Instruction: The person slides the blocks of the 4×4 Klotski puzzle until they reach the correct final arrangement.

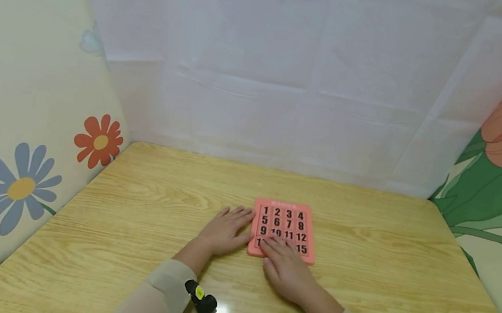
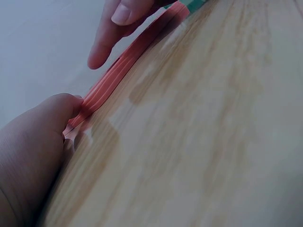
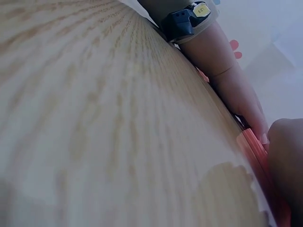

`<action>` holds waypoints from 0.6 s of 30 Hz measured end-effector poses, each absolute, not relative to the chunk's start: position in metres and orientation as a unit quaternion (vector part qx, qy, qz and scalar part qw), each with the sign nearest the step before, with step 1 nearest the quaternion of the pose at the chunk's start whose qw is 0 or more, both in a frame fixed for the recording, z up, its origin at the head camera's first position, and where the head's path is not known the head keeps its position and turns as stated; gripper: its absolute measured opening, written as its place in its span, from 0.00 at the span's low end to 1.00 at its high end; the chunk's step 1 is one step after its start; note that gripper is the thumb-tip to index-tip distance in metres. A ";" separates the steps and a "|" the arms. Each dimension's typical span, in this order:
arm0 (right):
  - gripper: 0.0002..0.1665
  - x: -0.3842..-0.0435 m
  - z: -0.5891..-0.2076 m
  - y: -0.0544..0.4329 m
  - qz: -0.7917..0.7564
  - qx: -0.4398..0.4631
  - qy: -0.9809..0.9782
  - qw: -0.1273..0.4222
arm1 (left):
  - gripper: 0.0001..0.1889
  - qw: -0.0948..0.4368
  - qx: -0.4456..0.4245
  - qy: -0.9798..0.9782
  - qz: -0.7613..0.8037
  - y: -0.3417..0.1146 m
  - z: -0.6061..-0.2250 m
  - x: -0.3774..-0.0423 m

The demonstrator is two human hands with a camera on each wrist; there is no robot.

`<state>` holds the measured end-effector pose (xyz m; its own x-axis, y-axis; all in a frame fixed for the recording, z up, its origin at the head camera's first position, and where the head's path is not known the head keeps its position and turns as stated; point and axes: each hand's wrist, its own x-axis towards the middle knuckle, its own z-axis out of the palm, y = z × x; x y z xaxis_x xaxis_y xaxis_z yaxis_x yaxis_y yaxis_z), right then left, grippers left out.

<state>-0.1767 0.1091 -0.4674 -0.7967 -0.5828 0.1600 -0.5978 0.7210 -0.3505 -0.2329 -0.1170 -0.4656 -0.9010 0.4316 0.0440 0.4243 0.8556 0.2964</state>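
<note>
A pink number slide puzzle [image 1: 310, 241] lies flat on the table, its tiles running in rows from 1 at the top left to 15 at the bottom right. My left hand [image 1: 223, 232] lies beside its left edge, fingers extended, with the fingertips and thumb right at the rim. Over the bottom row rests my right hand [image 1: 288, 270], its fairly straight fingers covering the tiles between the first one and 15. In the left wrist view the left thumb touches the puzzle's side [image 2: 111, 80]. The right wrist view shows the right hand [image 3: 286, 158] over the puzzle's near edge.
The wood-grain table [image 1: 173, 189] extends around the puzzle on every side. A white cloth [image 1: 260, 75] hangs behind it, with flower-printed panels at left and right. A black wrist camera [image 1: 201, 298] sits on the left sleeve.
</note>
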 end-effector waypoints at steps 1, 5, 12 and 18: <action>0.26 -0.176 -0.467 0.111 0.197 0.317 -0.927 0.022 | 0.34 0.012 0.223 0.963 0.150 -0.117 -0.466 -0.233; 0.26 -0.174 -0.468 0.122 0.198 0.303 -0.932 0.029 | 0.35 0.016 0.222 0.964 0.149 -0.116 -0.466 -0.234; 0.26 -0.172 -0.471 0.147 0.195 0.261 -0.945 0.026 | 0.34 0.014 0.231 0.961 0.154 -0.116 -0.467 -0.236; 0.26 -0.172 -0.473 0.157 0.195 0.251 -0.948 0.021 | 0.34 0.017 0.230 0.960 0.157 -0.117 -0.467 -0.236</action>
